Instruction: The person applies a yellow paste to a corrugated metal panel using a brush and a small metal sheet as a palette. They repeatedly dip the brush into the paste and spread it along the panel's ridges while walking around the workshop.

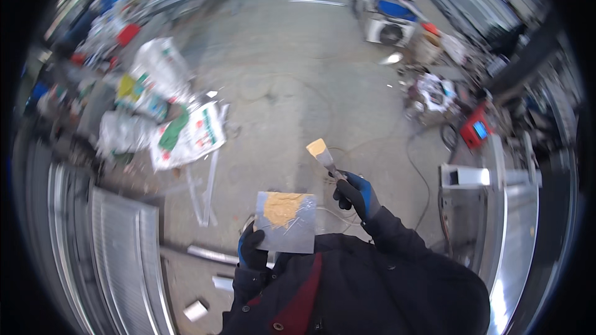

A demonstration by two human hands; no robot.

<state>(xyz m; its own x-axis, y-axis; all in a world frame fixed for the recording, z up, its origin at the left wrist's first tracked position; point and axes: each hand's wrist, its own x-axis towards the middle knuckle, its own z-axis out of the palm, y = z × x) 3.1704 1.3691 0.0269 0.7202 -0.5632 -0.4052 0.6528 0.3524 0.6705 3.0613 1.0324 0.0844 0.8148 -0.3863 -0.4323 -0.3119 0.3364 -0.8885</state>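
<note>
My left hand (251, 249), in a dark blue-and-black glove, grips the lower left corner of a flat grey metal plate (297, 236) held in front of my chest. A patch of orange-tan paste (280, 207) is spread on the plate's upper half. My right hand (354, 193), gloved the same way, is closed on the handle of a putty knife (323, 156). Its blade points up and left and carries the same tan paste. The knife is above and to the right of the plate, apart from it.
White printed sacks (186, 130) lie on the concrete floor at the left. Ribbed metal sheets (127, 254) sit at lower left, a metal frame with a square tube (472, 177) at right. A red box (477, 130), cables and machines (391, 22) stand further back.
</note>
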